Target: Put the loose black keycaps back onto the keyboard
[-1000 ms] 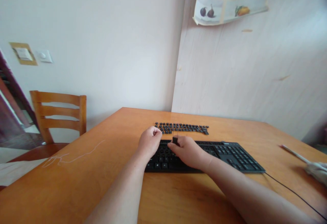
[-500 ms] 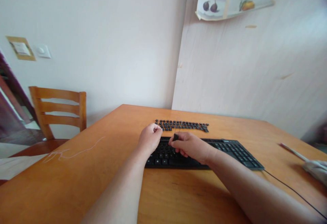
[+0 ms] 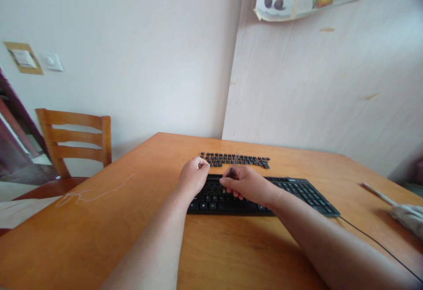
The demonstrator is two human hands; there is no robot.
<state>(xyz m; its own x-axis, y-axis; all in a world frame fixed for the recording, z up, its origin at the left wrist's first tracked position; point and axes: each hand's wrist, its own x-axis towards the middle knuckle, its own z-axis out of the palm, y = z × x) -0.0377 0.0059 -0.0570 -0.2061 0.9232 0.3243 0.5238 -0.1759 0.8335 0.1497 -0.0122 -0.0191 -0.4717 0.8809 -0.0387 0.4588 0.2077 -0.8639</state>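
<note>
A black keyboard (image 3: 297, 193) lies across the wooden table (image 3: 132, 219). My left hand (image 3: 193, 179) is curled into a loose fist at the keyboard's left end; whether it holds anything is hidden. My right hand (image 3: 246, 185) hovers over the keys, pinching a small dark tool (image 3: 231, 171) with a thin wire end between thumb and fingers. Just beyond the keyboard, several loose black keycaps (image 3: 235, 159) lie in rows on the table.
The keyboard's black cable (image 3: 376, 246) runs off to the right front. A whitish cloth with a thin stick (image 3: 401, 210) lies at the right edge. A wooden chair (image 3: 72, 142) stands at the table's left. Walls close off the back.
My right hand has lifted slightly off the keys and tilted the small dark tool upward. The camera has tipped down a little. My left hand stays fisted in place.
</note>
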